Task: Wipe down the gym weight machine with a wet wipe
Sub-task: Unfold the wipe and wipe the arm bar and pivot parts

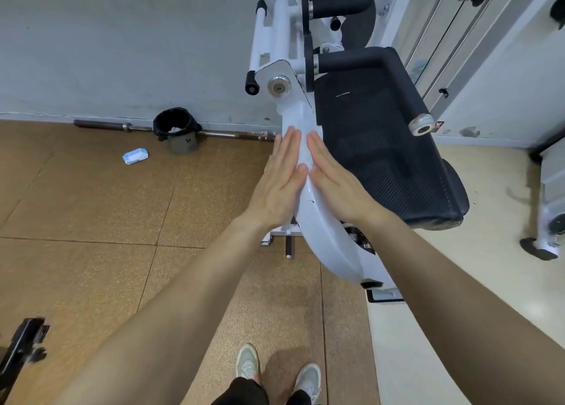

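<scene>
Nearest, two pale shoes (248, 362) stand on the brown speckled floor (91, 267), and both bare forearms reach forward from the bottom corners. The left hand (279, 177) and right hand (333, 175) lie flat on the curved white arm (324, 230) of the weight machine (293, 68), one on each side of it. Their fingers are straight and pressed together rather than curled, and the thumbs nearly touch over the top of the arm. Between the fingertips sits a slightly crinkled white patch that may be the wet wipe (304, 148); against the white paint I cannot tell for certain. Just right of the hands is the black textured seat pad (382, 135), tilted, with a chrome-capped peg (422, 124) at its far edge. Beyond it, black roller pads (351, 59) jut from the white frame. Well left of the machine, a blue and white pack of wipes (135, 156) lies on the floor near a small bin (179, 131) with a black liner. A barbell (104, 125) runs along the foot of the grey wall (122, 38) behind the bin.
</scene>
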